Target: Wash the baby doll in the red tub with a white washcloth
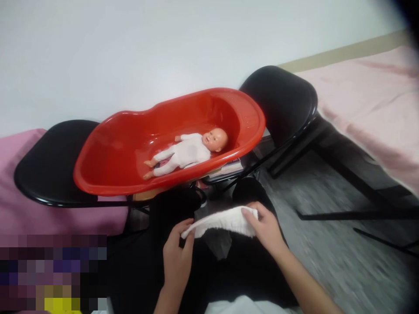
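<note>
While two hands (178, 255) (266, 229) stretch one white cloth (225, 221), one doll (188, 151) lies.

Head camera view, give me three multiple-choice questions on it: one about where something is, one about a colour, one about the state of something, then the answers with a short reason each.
1. Where is the doll?
A. On the floor
B. Inside the tub
C. On the pink bedding

2. What colour is the tub?
A. Red
B. Blue
C. White

3. How is the white cloth held?
A. It hangs from one hand only
B. It lies untouched on a chair
C. It is gripped at both ends, one hand at each

Answers:
1. B, since the doll lies on its back in the basin of the tub, which sits across two black chairs.
2. A, since the tub's rim and walls are glossy red.
3. C, since the left hand pinches one end and the right hand holds the other, with the cloth stretched between them.
</note>
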Action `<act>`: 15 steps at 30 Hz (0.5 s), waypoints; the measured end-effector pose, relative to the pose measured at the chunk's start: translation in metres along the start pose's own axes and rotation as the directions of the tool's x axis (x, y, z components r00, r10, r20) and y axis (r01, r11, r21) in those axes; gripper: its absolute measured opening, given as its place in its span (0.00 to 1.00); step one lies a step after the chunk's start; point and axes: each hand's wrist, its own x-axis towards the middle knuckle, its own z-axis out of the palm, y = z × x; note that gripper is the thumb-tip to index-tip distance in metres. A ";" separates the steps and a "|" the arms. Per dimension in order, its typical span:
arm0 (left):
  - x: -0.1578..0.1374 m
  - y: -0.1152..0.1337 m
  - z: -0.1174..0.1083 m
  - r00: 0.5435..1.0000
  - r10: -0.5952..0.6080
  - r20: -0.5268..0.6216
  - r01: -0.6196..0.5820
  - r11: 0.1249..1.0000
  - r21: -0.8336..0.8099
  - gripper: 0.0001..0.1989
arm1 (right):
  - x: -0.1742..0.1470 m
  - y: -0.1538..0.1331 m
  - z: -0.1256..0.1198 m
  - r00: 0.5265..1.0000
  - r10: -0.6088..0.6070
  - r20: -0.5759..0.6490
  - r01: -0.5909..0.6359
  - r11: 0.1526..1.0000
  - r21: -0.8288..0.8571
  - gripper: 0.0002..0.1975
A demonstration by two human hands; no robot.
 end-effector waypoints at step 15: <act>-0.042 0.004 0.079 0.881 -0.397 0.257 0.467 0.646 -0.604 0.23 | -0.045 0.010 0.077 0.920 0.098 0.379 -0.237 0.910 0.340 0.13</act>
